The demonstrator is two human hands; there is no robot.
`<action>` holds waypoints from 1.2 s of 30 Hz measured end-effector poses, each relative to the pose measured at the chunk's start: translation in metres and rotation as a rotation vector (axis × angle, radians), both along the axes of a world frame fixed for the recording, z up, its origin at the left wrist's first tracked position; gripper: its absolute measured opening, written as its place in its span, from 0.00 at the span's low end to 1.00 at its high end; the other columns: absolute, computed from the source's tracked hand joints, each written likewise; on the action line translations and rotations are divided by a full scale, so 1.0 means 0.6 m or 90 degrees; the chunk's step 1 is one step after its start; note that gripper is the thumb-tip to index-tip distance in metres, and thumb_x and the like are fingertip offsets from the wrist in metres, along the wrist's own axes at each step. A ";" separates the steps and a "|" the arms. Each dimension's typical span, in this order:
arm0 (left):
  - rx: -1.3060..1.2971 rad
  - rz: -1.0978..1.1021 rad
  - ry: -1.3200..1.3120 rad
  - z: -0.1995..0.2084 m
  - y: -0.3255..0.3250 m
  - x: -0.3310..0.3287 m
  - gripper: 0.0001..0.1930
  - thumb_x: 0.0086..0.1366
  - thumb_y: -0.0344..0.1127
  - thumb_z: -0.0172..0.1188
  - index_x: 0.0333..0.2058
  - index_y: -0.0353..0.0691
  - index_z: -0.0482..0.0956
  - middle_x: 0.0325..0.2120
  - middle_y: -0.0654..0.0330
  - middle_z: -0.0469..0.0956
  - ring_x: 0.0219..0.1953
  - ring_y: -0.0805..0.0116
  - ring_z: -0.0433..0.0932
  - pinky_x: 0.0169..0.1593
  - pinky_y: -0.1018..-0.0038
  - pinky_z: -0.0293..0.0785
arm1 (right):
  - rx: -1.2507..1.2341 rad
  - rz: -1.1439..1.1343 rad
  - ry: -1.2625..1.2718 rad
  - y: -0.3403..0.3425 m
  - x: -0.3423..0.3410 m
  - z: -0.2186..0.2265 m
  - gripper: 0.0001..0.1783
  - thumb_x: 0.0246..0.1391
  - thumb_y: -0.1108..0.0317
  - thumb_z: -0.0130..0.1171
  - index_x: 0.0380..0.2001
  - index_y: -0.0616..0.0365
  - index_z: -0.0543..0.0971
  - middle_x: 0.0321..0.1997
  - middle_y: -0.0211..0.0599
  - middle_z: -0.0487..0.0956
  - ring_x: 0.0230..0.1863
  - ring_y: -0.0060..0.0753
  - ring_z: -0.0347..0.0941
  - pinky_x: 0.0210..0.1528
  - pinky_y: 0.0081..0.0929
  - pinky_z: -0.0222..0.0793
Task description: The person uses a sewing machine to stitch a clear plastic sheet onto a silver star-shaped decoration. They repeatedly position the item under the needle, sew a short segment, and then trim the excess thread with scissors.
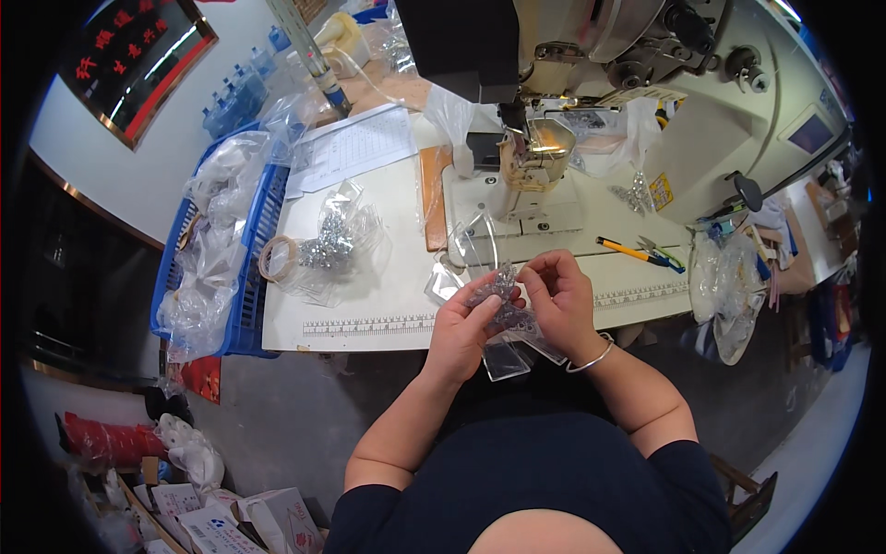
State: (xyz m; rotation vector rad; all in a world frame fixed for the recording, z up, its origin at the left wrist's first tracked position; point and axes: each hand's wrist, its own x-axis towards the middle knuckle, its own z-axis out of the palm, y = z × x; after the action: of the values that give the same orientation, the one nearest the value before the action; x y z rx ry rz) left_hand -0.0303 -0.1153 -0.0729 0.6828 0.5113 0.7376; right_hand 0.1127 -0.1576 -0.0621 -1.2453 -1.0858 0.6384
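Observation:
In front of my chest, at the table's near edge, my left hand (464, 323) grips a clear plastic piece with a silver, glittery ornament (503, 283), its thumb lying across the front. My right hand (561, 297) is close beside it on the right, fingers curled and pressed together near the ornament; whatever is between them is too small to make out. Clear see-through strips (506, 360) hang below my hands over the edge. More transparent pieces (475, 242) stick up beyond my left hand, toward the sewing machine (544, 166).
A pile of silver-decorated clear pieces (334, 245) lies at left beside a tape roll (268, 268). The blue basket (247, 300) holds plastic bags. An orange pen (628, 249) and thread snips (666, 258) lie at right. A ruler strip (369, 326) runs along the front edge.

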 end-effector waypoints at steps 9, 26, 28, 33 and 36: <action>0.061 0.099 0.068 -0.020 0.009 0.011 0.16 0.62 0.25 0.52 0.49 0.30 0.68 0.39 0.53 0.76 0.38 0.64 0.79 0.43 0.71 0.78 | -0.031 0.021 0.093 0.009 0.010 -0.026 0.06 0.51 0.75 0.57 0.29 0.60 0.69 0.25 0.28 0.74 0.25 0.15 0.70 0.27 0.15 0.66; 0.048 0.080 0.068 -0.017 0.010 0.008 0.14 0.61 0.24 0.53 0.46 0.31 0.67 0.40 0.52 0.75 0.40 0.62 0.77 0.44 0.68 0.78 | -0.196 0.211 0.177 0.030 0.037 -0.002 0.08 0.46 0.71 0.63 0.25 0.61 0.74 0.23 0.30 0.76 0.25 0.19 0.73 0.31 0.18 0.69; 0.050 0.056 0.083 -0.007 0.011 0.004 0.15 0.60 0.24 0.53 0.47 0.30 0.66 0.40 0.51 0.74 0.40 0.62 0.77 0.44 0.67 0.77 | -0.192 0.213 0.170 0.031 0.038 0.000 0.08 0.46 0.71 0.63 0.25 0.61 0.74 0.23 0.31 0.77 0.25 0.19 0.73 0.30 0.17 0.68; 0.098 0.016 0.107 -0.011 0.015 -0.002 0.17 0.60 0.23 0.53 0.48 0.29 0.65 0.39 0.50 0.75 0.41 0.61 0.77 0.45 0.66 0.77 | -0.180 0.259 0.198 0.034 0.046 -0.012 0.08 0.45 0.72 0.63 0.28 0.62 0.75 0.23 0.30 0.76 0.25 0.18 0.73 0.29 0.17 0.68; 0.099 0.004 0.104 -0.018 0.016 -0.002 0.18 0.59 0.22 0.53 0.48 0.29 0.64 0.39 0.50 0.75 0.41 0.61 0.77 0.46 0.66 0.77 | -0.194 0.262 0.178 0.035 0.048 -0.006 0.11 0.44 0.73 0.63 0.33 0.63 0.76 0.23 0.29 0.76 0.26 0.19 0.73 0.29 0.17 0.68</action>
State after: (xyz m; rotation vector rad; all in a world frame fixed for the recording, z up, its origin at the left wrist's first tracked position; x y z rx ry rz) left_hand -0.0316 -0.1056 -0.0838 0.8910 0.6090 0.7359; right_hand 0.1415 -0.1367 -0.0659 -1.1489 -1.0395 1.2923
